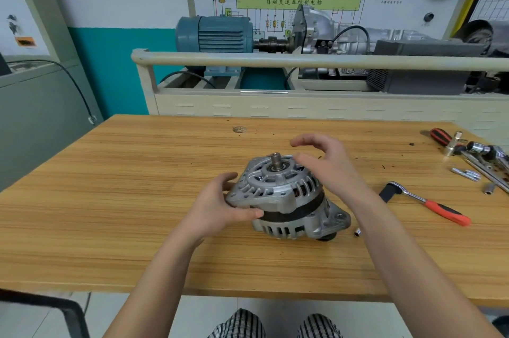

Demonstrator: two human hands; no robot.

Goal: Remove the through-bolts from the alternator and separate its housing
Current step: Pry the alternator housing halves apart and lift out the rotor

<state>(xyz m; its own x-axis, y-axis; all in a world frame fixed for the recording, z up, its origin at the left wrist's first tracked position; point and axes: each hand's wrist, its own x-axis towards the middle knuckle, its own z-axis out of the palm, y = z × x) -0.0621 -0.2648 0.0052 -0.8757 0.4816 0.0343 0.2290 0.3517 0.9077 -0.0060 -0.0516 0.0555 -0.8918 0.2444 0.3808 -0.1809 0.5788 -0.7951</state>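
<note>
A silver alternator [286, 197] stands on the wooden table [137, 200], shaft end up, with a dark stator band between its two housing halves. My left hand [220, 205] grips the upper housing's left edge, thumb on the front and fingers behind. My right hand [327, 161] hovers just above and right of the upper housing with fingers spread and loosely curved, holding nothing. Several loose bolts [466, 173] lie on the table at the right.
A ratchet with a red handle [429, 204] lies right of the alternator. A small socket [358, 232] sits near its base. A red-and-black screwdriver [440, 136], more sockets and a wrench [484, 156] crowd the far right. A training rig stands behind the table.
</note>
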